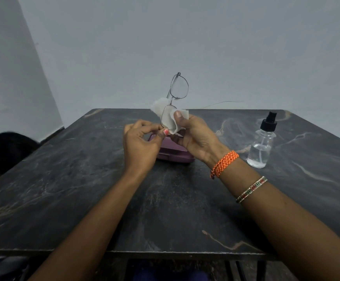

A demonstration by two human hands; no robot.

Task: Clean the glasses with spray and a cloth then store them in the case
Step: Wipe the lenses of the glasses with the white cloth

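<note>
Two hands showing mid-frame: left hand (139, 138), right hand (195, 134). One pair of glasses (178, 88) standing up at centre, two lenses. One white cloth (170, 118) sitting just below. One purple case (175, 154) lying under the hands. One spray bottle (261, 145) standing at right. Two wristbands at lower right: orange thread band (225, 164), beaded bangle (251, 189). One dark table (63, 179) filling the lower frame.

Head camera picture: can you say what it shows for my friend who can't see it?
Two hands hold thin metal glasses upright above a dark marble table; the right hand wipes the lower lens with a white cloth while the left hand pinches the frame. A purple case lies below them, closed, and a clear spray bottle stands to the right.
</note>
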